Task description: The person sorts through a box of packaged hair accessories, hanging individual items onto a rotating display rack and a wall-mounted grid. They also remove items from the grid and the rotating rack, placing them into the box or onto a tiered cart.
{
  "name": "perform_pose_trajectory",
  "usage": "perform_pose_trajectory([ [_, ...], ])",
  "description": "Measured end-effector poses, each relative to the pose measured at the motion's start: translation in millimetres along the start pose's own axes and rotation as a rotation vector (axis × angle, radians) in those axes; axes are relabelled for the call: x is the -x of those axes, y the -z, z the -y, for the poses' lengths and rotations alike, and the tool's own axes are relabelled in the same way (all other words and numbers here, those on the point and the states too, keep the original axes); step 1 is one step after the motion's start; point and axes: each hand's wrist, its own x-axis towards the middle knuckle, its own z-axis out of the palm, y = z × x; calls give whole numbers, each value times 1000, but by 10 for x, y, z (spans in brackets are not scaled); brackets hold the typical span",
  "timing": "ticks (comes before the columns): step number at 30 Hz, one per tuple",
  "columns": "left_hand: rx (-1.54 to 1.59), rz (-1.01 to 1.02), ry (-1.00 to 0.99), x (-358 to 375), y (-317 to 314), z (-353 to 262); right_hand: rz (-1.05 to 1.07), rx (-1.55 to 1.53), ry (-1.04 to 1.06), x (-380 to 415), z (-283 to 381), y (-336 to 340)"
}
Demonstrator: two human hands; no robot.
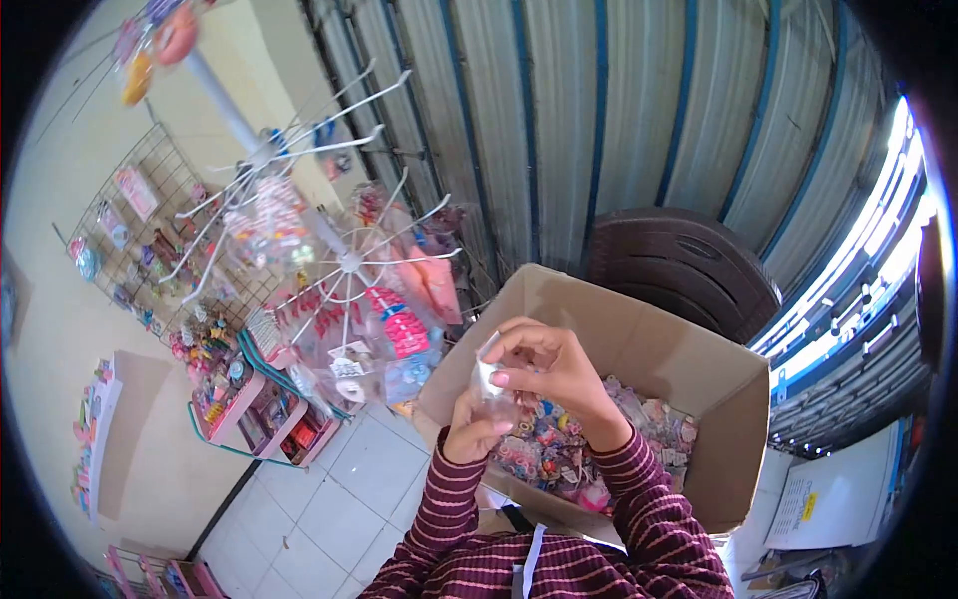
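A white rotating display rack (339, 250) hung with packaged trinkets stands on the tiled floor (339, 499). Behind it, a wire grid panel (150, 240); stacked brown plastic chairs (689, 265) front a corrugated shutter (619, 110).

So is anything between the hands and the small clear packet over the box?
Nothing visible. Both hands already pinch the packet: right hand from above, left hand from below, over the open box of packets.

Cardboard box (639, 339) sits directly ahead, small packets (559, 449) inside it. Both hands meet above its near-left corner — left hand (474, 424) below, right hand (549, 374) above. Display rack (339, 260) stands left of the box; stacked chairs (689, 265) stand behind it.
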Motion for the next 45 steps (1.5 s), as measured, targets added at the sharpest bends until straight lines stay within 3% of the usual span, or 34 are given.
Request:
perform_pose_trajectory([
  [2,174,31,-17,96,87,-168,65,-52,-120,-95,46,-168],
  [4,527,105,49,193,117,-395,81,-128,-17,-201,9,-369],
  [6,593,134,-22,276,206,-532,99,-135,8,-289,1,-566],
  [8,482,42,-10,357,259,-738,36,-91,65,-359,-12,-736],
  [12,133,23,-135,451,427,-1006,-16,-4,153,-512,-22,-958],
  [14,119,38,-149,491,427,-1149,-31,27,206,-634,-88,-1022],
  [16,-64,-109,-191,542,411,-1225,-113,111,416,-744,-123,-1060],
  [18,-128,-137,-216,638,510,-1286,-94,75,457,-809,-44,-1112],
  [20,-279,-164,-270,695,532,-1394,-133,-29,341,-861,90,-1161],
  [24,-375,-441,-348,786,512,-1475,-127,-23,448,-1024,325,-1157],
  [27,-479,-443,-431,793,730,-1461,-161,40,626,-1167,621,-1149],
  [32,-392,-497,-553,765,720,-1482,-218,278,883,-1469,1165,-1124],
  [36,-325,-542,-543,778,727,-1477,-169,318,898,-1670,1536,-1228],
  [39,-326,-560,-541,804,768,-1455,-192,418,1019,-1877,1727,-1255],
  [45,-317,-546,-579,809,838,-1394,140,359,743,-2469,2005,-1387],
])
